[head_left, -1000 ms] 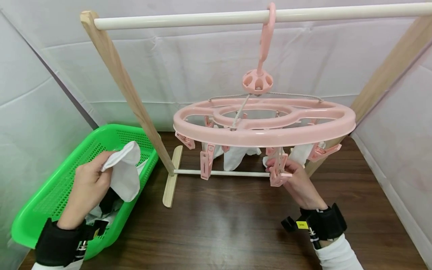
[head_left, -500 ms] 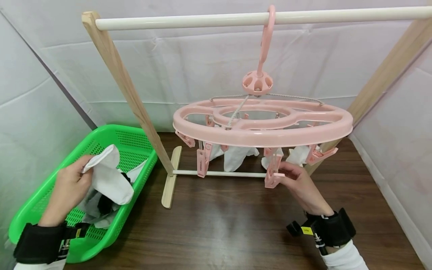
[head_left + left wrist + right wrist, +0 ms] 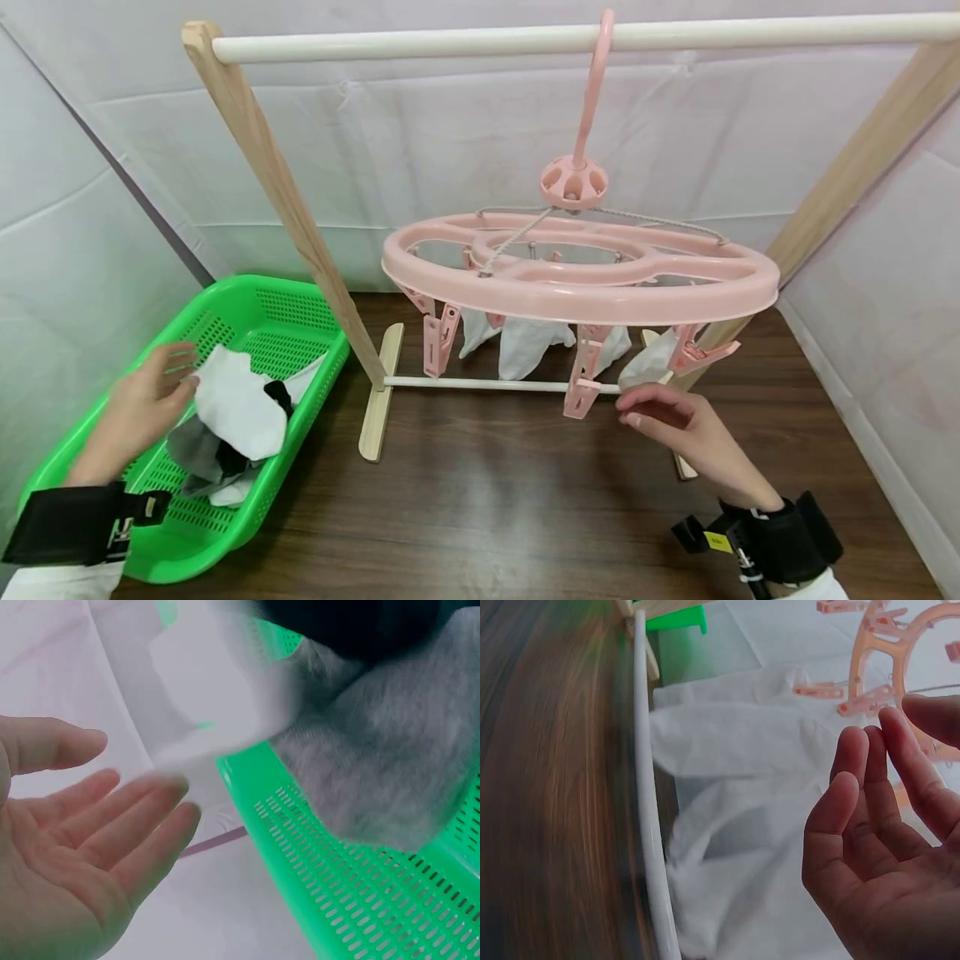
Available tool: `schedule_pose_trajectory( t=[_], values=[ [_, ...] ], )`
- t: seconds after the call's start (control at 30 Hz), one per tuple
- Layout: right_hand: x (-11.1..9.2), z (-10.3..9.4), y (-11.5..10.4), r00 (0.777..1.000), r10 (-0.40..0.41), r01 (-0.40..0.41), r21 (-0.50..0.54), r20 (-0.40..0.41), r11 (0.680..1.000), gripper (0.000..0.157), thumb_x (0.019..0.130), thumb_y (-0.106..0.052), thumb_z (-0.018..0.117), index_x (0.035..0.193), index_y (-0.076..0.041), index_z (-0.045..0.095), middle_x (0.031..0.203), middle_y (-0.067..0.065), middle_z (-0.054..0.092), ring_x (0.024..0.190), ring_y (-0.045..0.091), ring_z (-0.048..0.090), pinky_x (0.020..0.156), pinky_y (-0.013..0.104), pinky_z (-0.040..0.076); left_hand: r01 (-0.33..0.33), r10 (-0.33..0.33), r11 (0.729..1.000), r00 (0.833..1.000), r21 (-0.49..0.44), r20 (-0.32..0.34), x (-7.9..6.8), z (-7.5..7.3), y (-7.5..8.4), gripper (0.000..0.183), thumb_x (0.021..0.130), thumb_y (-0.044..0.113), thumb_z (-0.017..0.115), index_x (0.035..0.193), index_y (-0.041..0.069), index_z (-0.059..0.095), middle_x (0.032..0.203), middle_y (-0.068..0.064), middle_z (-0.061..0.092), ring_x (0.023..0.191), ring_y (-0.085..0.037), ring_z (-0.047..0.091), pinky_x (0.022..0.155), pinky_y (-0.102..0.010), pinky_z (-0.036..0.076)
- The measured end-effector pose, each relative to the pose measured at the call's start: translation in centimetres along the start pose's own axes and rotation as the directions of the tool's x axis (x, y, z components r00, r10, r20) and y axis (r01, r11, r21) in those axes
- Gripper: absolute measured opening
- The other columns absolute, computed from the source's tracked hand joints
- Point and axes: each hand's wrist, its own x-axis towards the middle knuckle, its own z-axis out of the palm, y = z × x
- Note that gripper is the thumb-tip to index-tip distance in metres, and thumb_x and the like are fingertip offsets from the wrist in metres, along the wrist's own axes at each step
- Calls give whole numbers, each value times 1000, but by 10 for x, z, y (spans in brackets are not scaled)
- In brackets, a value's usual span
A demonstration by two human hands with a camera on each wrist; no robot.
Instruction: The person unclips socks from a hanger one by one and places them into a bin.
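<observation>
A white sock (image 3: 238, 402) lies on top of grey and black socks (image 3: 197, 450) in the green basket (image 3: 90, 454). Beside it, over the basket's left side, my left hand (image 3: 142, 408) has its fingers spread and holds nothing; the left wrist view shows the palm (image 3: 60, 877) bare and the white sock blurred. My right hand (image 3: 697, 437) is below the pink round clip hanger (image 3: 577, 304), fingers loosely bent and holding nothing. A pink clip (image 3: 582, 379) dangles just left of its fingertips, apart from them. Several white socks (image 3: 735, 742) hang from the hanger's clips.
The hanger hooks over a white rail (image 3: 412, 46) between wooden posts (image 3: 281, 192). A lower white bar (image 3: 480, 384) runs near the dark wooden surface (image 3: 465, 492). White cloth walls (image 3: 892, 250) stand around the back and sides.
My left hand has moved left and let go of the white sock, which now lies in the basket. My right hand has drawn away from the clip, right and down. The hanger has turned slightly.
</observation>
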Motion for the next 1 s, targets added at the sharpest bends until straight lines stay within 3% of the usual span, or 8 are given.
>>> schedule_pose_trajectory(
  t=[0.07,0.13,0.37,0.4,0.47,0.7,0.83,1.0],
  values=[
    [-5,-8,-3,1000,-16,15,-35,-11,999,21,96,2,56,116,7,60,108,8,64,96,14,62,80,25,51,19,-19,1000,999,-2,-28,2,5,-29,52,103,22,46,151,12,28,146,-18,38,132,-21,42,97,-21,39],
    [-8,-17,-7,999,-30,28,-59,-31,998,21,95,5,56,115,8,60,107,11,65,96,13,63,79,24,51,14,-13,1000,999,6,-39,5,7,-42,55,103,27,47,152,17,25,152,-12,34,136,-17,36,100,-19,35],
    [-13,-45,-33,983,-81,42,-230,-162,972,21,92,7,60,112,2,63,105,6,67,93,11,64,74,20,50,-57,57,998,997,-5,-58,14,19,-53,54,101,20,53,151,17,32,150,-5,39,134,-8,37,101,-18,33],
    [-13,-48,-37,981,-84,41,-238,-176,970,22,92,7,60,113,2,62,105,6,66,93,11,64,74,19,50,-60,62,998,995,26,-73,14,23,-57,52,102,22,52,150,21,33,148,-1,41,132,-3,38,96,-12,32],
    [-12,-54,-45,978,-86,38,-242,-191,969,24,92,9,60,115,4,60,108,6,65,94,12,63,75,19,50,-82,80,996,994,-25,-72,16,27,-61,52,101,19,54,149,19,36,147,-4,42,133,-10,39,100,-18,32],
    [-8,-68,-66,973,-96,24,-324,-209,946,25,91,9,60,116,4,57,108,9,61,93,12,62,76,17,50,-87,96,993,988,76,-123,23,54,-108,50,100,29,54,147,34,37,143,8,45,127,-8,44,95,-21,36],
    [-4,-69,-74,972,-94,19,-330,-214,944,31,92,6,61,122,3,55,110,12,61,98,12,62,78,17,50,-106,109,994,985,30,-131,20,51,-77,48,99,23,56,145,28,43,140,2,50,127,-12,46,97,-29,37],
    [1,-66,-81,978,-65,-7,-343,-199,939,46,91,4,63,135,-7,51,114,6,63,99,11,63,76,20,51,-145,146,989,980,17,-138,12,48,-34,46,100,19,56,144,27,44,137,-2,52,128,-7,44,97,-18,34]
  ],
)
